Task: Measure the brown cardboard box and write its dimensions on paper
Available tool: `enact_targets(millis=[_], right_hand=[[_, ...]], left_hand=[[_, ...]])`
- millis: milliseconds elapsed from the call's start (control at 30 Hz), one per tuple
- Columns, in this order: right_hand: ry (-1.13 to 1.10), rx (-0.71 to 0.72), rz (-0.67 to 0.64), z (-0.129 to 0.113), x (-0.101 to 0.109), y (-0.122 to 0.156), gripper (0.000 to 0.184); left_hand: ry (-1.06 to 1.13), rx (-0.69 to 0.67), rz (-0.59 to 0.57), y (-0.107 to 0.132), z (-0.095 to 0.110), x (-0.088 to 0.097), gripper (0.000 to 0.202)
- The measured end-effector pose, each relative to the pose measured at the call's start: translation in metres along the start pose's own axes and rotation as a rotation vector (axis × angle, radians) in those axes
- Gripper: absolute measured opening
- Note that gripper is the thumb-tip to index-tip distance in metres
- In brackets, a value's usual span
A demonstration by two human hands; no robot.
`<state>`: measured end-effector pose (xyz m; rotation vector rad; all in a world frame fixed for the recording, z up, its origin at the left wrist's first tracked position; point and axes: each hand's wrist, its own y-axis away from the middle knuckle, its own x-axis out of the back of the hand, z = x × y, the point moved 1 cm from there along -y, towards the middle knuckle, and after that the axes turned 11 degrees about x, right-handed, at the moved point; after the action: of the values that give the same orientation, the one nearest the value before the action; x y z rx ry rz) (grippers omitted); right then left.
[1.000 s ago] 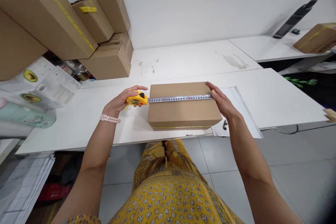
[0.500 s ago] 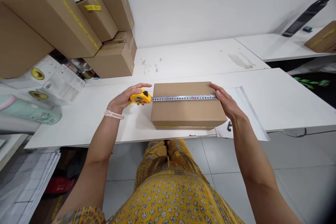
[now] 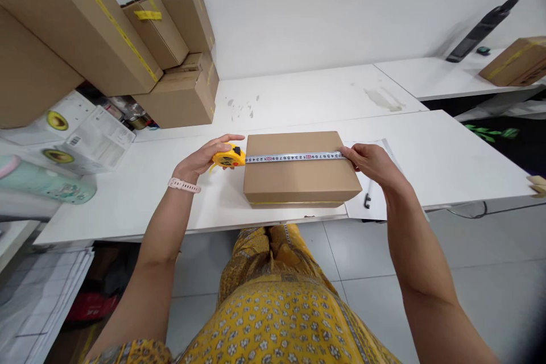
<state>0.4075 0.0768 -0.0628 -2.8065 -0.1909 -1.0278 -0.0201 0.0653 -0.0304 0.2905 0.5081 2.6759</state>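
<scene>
Measuring, I'd say — left hand (image 3: 197, 160) curls round the tape measure (image 3: 228, 157), right hand (image 3: 375, 165) pinches its blade (image 3: 294, 157) at the carton (image 3: 298, 177) edge; reading it wants steadiness.

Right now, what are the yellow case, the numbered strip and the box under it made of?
Yellow case: probably smooth hard plastic, from its bright colour and rounded shape.
Numbered strip: likely thin metal, because it looks silvery and stretches straight.
Box: seemingly matte cardboard, from its plain brown faces and crisp edges.
</scene>
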Motion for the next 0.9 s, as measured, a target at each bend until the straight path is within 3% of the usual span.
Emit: enact_targets(millis=[133, 233, 300, 367, 400, 467, 500, 567, 633, 767, 900], right_hand=[[0.287, 0.011, -0.06, -0.015, 0.012, -0.005, 0.052], [0.221, 0.066, -0.005, -0.025, 0.028, -0.006, 0.045], [0.073, 0.153, 0.12, -0.035, 0.036, -0.007, 0.04], [-0.062, 0.246, 0.238, -0.046, 0.036, -0.011, 0.037], [-0.095, 0.287, 0.255, -0.053, 0.032, -0.015, 0.036], [-0.099, 0.362, 0.179, -0.065, 0.017, -0.029, 0.038], [-0.079, 0.392, 0.102, -0.069, 0.007, -0.038, 0.04], [-0.002, 0.434, -0.061, -0.075, -0.014, -0.058, 0.041], [0.097, 0.439, -0.158, -0.074, -0.031, -0.078, 0.04], [0.226, 0.369, -0.205, -0.063, -0.047, -0.101, 0.037], [0.19, 0.348, -0.222, -0.054, -0.05, -0.102, 0.039]], left_hand=[[-0.04, -0.009, 0.076, 0.013, 0.012, -0.007, 0.078], [-0.07, -0.059, 0.134, 0.04, 0.023, -0.02, 0.074], [-0.067, -0.095, 0.088, 0.063, 0.024, -0.041, 0.072], [-0.006, -0.065, -0.092, 0.081, 0.015, -0.078, 0.072], [0.032, 0.012, -0.255, 0.087, 0.008, -0.101, 0.07], [0.196, 0.103, -0.49, 0.093, -0.009, -0.152, 0.069], [0.29, 0.115, -0.545, 0.092, -0.017, -0.176, 0.069], [0.471, 0.151, -0.494, 0.084, -0.028, -0.216, 0.065], [0.612, 0.174, -0.417, 0.072, -0.031, -0.242, 0.062], [0.729, 0.172, -0.285, 0.054, -0.023, -0.254, 0.06], [0.754, 0.206, -0.259, 0.055, -0.02, -0.252, 0.058]])
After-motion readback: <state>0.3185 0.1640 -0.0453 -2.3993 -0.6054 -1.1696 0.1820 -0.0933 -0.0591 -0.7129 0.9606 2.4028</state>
